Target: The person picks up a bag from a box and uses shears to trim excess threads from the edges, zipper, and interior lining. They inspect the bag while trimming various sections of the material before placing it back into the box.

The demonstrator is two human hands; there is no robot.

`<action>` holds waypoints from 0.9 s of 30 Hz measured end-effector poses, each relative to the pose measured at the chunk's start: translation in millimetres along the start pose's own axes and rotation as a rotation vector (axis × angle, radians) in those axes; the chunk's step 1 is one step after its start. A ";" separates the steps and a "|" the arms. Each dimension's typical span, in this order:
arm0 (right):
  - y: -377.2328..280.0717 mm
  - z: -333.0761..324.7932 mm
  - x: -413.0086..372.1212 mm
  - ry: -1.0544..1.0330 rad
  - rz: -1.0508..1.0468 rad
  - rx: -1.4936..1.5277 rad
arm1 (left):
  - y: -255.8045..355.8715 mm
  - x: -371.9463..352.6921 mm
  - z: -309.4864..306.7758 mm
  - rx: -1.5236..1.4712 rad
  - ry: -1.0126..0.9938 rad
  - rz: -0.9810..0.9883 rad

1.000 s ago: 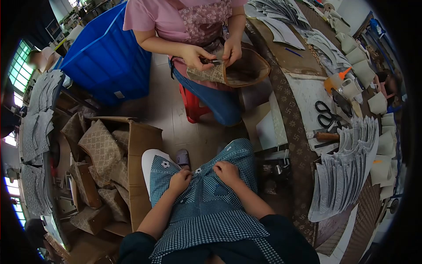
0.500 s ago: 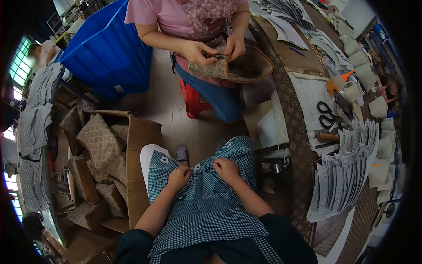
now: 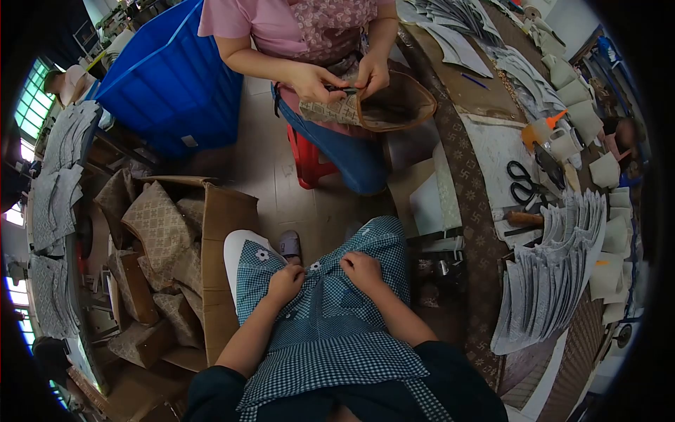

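My left hand (image 3: 286,283) rests on my lap with its fingers curled in, touching the blue-green checked apron (image 3: 320,330). On the other thigh lies my right hand (image 3: 361,271), also closed, its knuckles up against the cloth. No object shows in either one. Across from me, a seated co-worker in a pink top works with both hands (image 3: 344,83) on a brown patterned bag-like piece (image 3: 397,105), fingers pinching the edge of its opening.
A cardboard box (image 3: 228,260) of brown patterned pieces stands at my left, below a blue bin (image 3: 169,91). On the right-hand table lie stacked grey pieces (image 3: 548,274), black-handled scissors (image 3: 522,184), an orange-tipped bottle (image 3: 541,132) and a wooden-handled tool (image 3: 524,219).
The co-worker's hands shift slightly at the edge of the brown piece. My own hands stay where they were.
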State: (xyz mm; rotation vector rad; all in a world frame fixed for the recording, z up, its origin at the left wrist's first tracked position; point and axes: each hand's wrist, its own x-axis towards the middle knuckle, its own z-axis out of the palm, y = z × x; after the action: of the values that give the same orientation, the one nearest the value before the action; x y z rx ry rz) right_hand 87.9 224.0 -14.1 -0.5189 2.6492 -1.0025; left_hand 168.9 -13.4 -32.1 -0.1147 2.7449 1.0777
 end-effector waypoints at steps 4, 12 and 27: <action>0.2 0.1 -0.3 0.001 0.005 0.005 | 1.9 -0.4 -1.2 0.005 0.002 -0.001; 0.2 0.7 -0.2 0.006 0.011 0.004 | 2.9 0.5 -2.3 0.023 -0.031 -0.052; -0.3 -0.1 -0.1 0.001 0.002 0.012 | 4.3 -0.8 -3.1 0.023 -0.014 -0.016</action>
State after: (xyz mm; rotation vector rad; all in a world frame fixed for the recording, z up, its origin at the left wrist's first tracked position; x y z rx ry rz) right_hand 88.0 223.9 -13.8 -0.5139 2.6420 -1.0175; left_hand 168.7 -12.3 -26.8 -0.1249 2.7387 1.0391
